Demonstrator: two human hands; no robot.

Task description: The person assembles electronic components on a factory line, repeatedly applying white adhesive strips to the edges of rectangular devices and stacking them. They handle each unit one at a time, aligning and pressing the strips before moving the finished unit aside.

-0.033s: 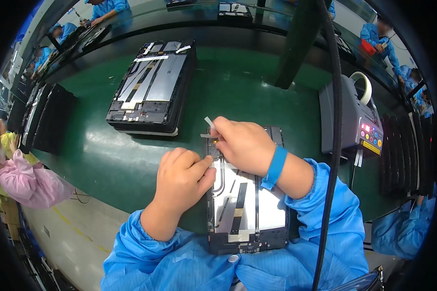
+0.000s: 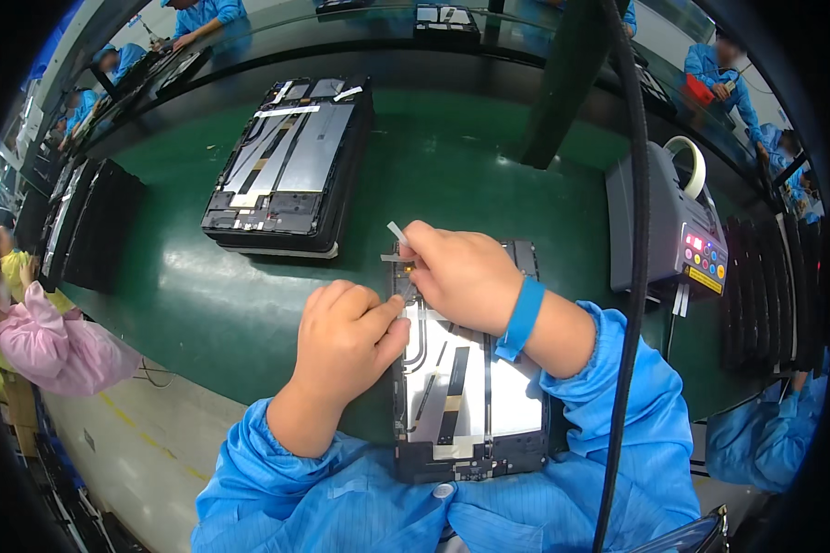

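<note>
Green belt under us, we press our left hand on the opened tablet while our right hand pinches a small strip.

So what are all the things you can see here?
Opened tablet: one, black and silver, under both hands.
Small strip: one, pale, in the right fingers.
Second opened tablet: one, black and grey, farther back on the belt.
Belt: one, green.
Tape dispenser: one, grey, at right.
Cable: one, black, hanging at right.
Black trays: a row, at left.
Other workers: several, blue coats, far side.
Wristband: one, blue, right wrist.
Left hand: on the tablet's edge.
Right hand: pinching the strip.
</note>
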